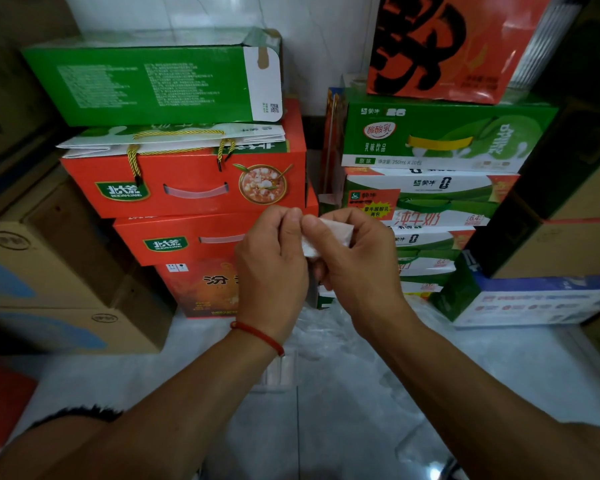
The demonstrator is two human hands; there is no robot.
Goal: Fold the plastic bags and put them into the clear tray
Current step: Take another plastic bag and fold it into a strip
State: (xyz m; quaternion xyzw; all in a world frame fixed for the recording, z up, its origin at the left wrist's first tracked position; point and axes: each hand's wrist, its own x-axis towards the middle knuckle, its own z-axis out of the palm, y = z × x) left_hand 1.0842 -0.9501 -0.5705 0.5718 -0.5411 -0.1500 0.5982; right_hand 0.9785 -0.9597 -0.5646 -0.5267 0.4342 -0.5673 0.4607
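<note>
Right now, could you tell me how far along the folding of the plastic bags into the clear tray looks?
In hand: both hands, left hand and right hand, pinch a small folded white plastic bag held up before the stacked boxes, nearly finished. Left: loose clear plastic lies crumpled on the floor below, seemingly unfolded. The clear tray shows under the left wrist; what it holds cannot be made out, so nothing looks surely done.
</note>
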